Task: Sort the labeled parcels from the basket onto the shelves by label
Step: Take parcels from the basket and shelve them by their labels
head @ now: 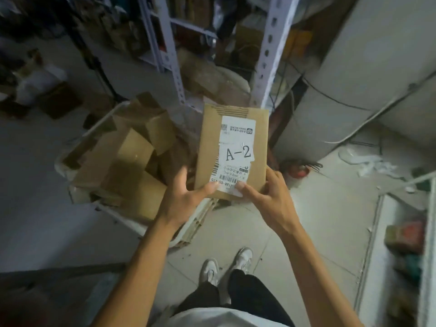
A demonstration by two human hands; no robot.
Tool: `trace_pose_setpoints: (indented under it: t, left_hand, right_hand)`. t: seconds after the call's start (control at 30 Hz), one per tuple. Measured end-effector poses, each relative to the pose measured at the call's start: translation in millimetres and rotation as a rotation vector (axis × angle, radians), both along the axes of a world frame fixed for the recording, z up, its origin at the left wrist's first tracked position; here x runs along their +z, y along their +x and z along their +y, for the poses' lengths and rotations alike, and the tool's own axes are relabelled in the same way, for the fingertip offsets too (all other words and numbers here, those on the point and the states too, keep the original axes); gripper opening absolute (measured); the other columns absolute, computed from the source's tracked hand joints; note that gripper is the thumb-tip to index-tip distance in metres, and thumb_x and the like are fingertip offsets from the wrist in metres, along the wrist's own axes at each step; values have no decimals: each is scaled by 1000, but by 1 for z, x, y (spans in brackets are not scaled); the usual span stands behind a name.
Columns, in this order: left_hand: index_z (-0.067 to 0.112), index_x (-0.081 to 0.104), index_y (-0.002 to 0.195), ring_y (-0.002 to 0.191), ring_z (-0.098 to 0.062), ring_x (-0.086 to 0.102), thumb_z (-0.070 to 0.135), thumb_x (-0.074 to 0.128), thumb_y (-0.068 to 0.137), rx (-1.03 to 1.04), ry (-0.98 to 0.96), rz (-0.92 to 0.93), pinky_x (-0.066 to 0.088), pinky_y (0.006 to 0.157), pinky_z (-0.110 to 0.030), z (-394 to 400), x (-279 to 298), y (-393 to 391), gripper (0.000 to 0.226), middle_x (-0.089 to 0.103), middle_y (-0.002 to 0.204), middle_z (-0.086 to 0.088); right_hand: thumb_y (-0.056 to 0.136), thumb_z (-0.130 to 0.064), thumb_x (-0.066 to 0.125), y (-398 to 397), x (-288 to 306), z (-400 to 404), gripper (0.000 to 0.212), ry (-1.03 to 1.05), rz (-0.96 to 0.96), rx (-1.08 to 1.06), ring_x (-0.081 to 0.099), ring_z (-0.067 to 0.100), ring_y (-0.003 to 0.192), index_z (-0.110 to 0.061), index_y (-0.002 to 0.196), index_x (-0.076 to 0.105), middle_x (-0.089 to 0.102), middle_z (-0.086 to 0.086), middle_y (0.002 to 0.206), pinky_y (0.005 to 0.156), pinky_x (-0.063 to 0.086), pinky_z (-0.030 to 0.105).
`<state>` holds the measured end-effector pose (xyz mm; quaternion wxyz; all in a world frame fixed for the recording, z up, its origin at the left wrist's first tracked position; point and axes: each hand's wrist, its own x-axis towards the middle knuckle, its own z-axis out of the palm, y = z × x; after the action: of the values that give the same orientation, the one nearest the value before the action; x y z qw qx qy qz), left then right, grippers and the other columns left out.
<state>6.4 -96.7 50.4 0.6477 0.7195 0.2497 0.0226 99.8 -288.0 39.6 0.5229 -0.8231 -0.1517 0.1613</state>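
shelf contents at 12 o'clock too dark to make out. left hand (186, 197) and right hand (266, 197) both pinching near edge of cardboard parcel (232, 152) marked a-2, held above basket (113, 161) rim at its 3 o'clock side.

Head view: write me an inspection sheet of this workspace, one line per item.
Surface: pale tiled floor, with scraps of white debris at right.
Job's things: cardboard parcel held up, its label reading A-2; white basket below it on the left, holding more brown boxes.
Clutter: boxes and bags on the floor at far left; small red object on the floor by the wall.
Grippers: left hand and right hand both grip the parcel's near edge, thumbs on the label.
Cables: dark cable running across the grey wall at right.
Surroundings: metal shelf uprights ahead, shelves dim and blurred.
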Motion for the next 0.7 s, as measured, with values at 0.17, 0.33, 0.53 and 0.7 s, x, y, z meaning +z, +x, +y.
trace_pose_setpoints:
  t: [0.17,0.33,0.53,0.7]
  left_hand:
    - [30,52,135,111,-11,65,48,78,70,-251,14,-43,57,90,-34,-53,7,39,73,69,121,12]
    - [37,52,133,113,-9,63,48,75,77,-425,35,-74,56,90,-31,-128,15,76,62,68,119,16]
    - [28,45,142,107,-8,65,43,74,84,-614,160,-173,57,74,-18,-253,25,120,67,62,124,7]
    - [28,44,144,110,-15,66,45,76,80,-896,132,-232,59,86,-36,-369,27,138,73,65,125,6]
  right_hand:
    - [64,-75,67,-9,2,-70,72,16,4,-247,58,0,102,-43,128,59,56,-12,113,71,48,10]
    - [58,-77,66,-12,8,-142,87,12,1,-472,60,6,105,-33,132,58,56,-5,118,73,51,12]
    - [59,-73,69,-27,13,-243,84,40,-16,-753,61,14,109,-32,132,57,61,-1,121,91,56,38]
    - [64,-71,70,-51,10,-340,79,58,-19,-1004,62,17,114,-33,132,57,63,-1,125,97,54,44]
